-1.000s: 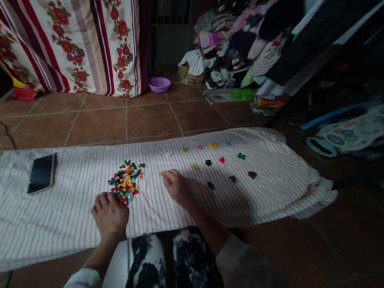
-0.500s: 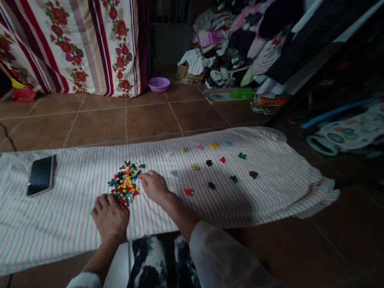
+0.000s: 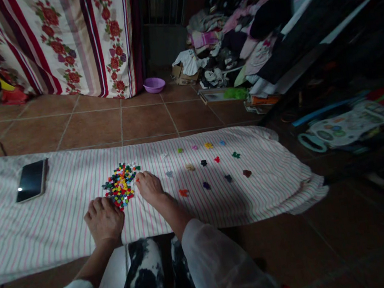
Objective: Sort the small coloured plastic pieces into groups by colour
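A mixed heap of small coloured pieces (image 3: 119, 184) lies on the striped cloth (image 3: 75, 180). At its near left edge my left hand (image 3: 104, 218) rests palm down, its fingers bent and spread a little over the cloth. My right hand (image 3: 149, 187) is at the heap's right edge, fingers curled together in a pinch; a bit of orange shows at the fingertips, too small to name. To the right lie small single-colour groups in rows, among them orange (image 3: 184, 193), beige (image 3: 190, 167), black (image 3: 203, 163), red (image 3: 217, 159), yellow (image 3: 208, 145), green (image 3: 236, 155) and brown (image 3: 247, 173).
A phone (image 3: 31, 180) lies on the cloth at the left. Beyond the cloth's far edge, a purple basin (image 3: 154, 85) stands on the tiled floor by a floral curtain (image 3: 72, 46). Piled clothes (image 3: 219, 38) are at the back right.
The whole view has shifted, so the cloth and pieces appear slightly further left. Both hands stay by the heap, with little visible change in their pose.
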`<state>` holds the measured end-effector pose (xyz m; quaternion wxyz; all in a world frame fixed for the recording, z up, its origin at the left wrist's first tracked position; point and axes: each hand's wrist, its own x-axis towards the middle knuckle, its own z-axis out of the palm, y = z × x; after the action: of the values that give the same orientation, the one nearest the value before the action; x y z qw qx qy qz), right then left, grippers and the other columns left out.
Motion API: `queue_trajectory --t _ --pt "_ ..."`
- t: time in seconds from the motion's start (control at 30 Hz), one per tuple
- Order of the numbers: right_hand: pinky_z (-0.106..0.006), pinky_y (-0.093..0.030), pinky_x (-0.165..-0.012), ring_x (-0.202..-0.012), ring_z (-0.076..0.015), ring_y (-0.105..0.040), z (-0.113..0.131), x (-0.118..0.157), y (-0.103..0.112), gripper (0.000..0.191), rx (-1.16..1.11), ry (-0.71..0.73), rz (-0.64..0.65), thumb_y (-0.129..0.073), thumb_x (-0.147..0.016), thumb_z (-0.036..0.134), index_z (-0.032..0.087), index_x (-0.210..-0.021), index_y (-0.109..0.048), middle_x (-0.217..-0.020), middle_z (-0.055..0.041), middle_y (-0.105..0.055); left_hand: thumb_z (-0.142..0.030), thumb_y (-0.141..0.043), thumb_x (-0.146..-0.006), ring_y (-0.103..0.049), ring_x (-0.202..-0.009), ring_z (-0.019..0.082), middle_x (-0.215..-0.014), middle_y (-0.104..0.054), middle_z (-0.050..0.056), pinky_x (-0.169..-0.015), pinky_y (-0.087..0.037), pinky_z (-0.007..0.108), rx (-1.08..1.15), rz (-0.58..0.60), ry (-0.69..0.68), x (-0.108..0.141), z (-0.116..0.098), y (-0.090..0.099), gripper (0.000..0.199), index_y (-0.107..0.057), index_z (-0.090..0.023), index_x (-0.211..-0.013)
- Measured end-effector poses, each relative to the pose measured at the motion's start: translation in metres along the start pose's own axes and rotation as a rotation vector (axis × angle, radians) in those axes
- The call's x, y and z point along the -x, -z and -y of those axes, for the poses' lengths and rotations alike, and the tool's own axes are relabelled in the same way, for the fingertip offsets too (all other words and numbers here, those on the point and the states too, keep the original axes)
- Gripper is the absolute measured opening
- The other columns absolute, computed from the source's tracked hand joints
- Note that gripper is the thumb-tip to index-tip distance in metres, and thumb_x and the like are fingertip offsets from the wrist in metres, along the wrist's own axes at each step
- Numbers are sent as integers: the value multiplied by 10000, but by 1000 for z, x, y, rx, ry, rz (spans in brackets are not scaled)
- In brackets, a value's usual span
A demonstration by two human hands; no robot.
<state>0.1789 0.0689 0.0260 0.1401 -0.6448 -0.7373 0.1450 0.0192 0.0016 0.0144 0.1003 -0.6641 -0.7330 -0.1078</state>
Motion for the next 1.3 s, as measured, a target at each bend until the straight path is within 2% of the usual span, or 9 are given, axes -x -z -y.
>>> queue_trajectory --t 0.4,0.63,0.73,0.87,1.03,1.13,1.3 --pt "-257 -437 -817 -943 -167 -610 -8 16 -4 148 -124 42 -101 -462 -970 265 205 -1015 -589 -970 -46 -680 -297 -355 -866 -452 -1121 309 -1114 -537 172 -879 -326 432 24 -7 5 0 1 -2 308 -527 -127 -1056" --pt "-250 -450 -814 -922 -154 -627 -17 44 11 129 -303 3 -198 -515 -932 241 228 -1012 -615 -956 -19 -690 -290 -362 -863 -451 -1115 304 -1124 -539 170 -868 -335 430 13 2 10 0 0 -1 298 -535 -125 -1042" --pt "-253 -473 -820 -915 -154 -636 -32 58 21 155 -368 -27 -273 -512 -918 207 217 -992 -648 -962 -36 -692 -296 -365 -862 -448 -1122 302 -1135 -533 171 -869 -337 428 -1 -5 7 1 1 -2 305 -533 -119 -1046" --pt "-277 -501 -845 -916 -167 -652 -68 76 33 199 -385 -91 -374 -518 -895 192 206 -976 -699 -956 -56 -698 -304 -358 -864 -449 -1125 306 -1146 -527 173 -871 -332 430 8 -6 10 1 2 -4 315 -532 -118 -1050" --pt "-318 -519 -853 -900 -188 -655 -109 92 37 269 -360 -161 -444 -482 -887 196 186 -982 -733 -952 -81 -703 -309 -349 -865 -451 -1127 307 -1135 -530 170 -874 -331 427 10 15 8 0 1 -3 320 -530 -117 -1046" --pt "-333 -520 -860 -901 -198 -658 -120 98 34 284 -362 -170 -427 -464 -899 208 176 -984 -733 -959 -89 -707 -310 -358 -858 -448 -1133 307 -1130 -531 167 -877 -331 426 10 26 18 0 1 -1 315 -530 -121 -1044" --pt "-338 -502 -892 -934 -199 -651 -121 103 28 292 -327 -150 -382 -448 -932 242 175 -1020 -718 -1009 -93 -709 -308 -359 -860 -458 -1124 302 -1132 -536 162 -878 -336 423 -5 11 18 0 2 -3 310 -530 -125 -1042"
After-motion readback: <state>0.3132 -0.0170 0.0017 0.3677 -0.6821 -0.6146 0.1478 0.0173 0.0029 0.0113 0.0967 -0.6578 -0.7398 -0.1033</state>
